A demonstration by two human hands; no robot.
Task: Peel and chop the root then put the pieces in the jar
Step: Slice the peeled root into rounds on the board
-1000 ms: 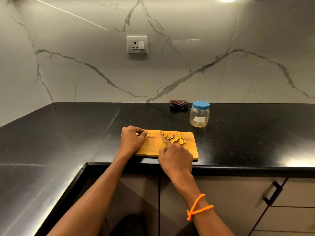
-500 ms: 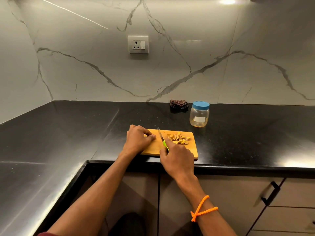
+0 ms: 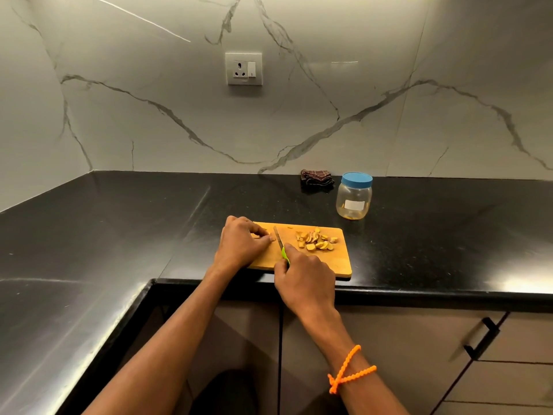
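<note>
Two hands cut a root on a board.

A black counter held a wooden board near its front edge. The right hand was curled tight round a knife, hiding most of its green handle, with the blade pointing to 12 o'clock. At 9 o'clock from the blade, the left hand pinched the root; only a tiny bit showed. Cut pieces lay in a heap at 3 o'clock from the blade. The jar, lid on, stood at 1 o'clock past the board, with a dark cloth behind it.
</note>
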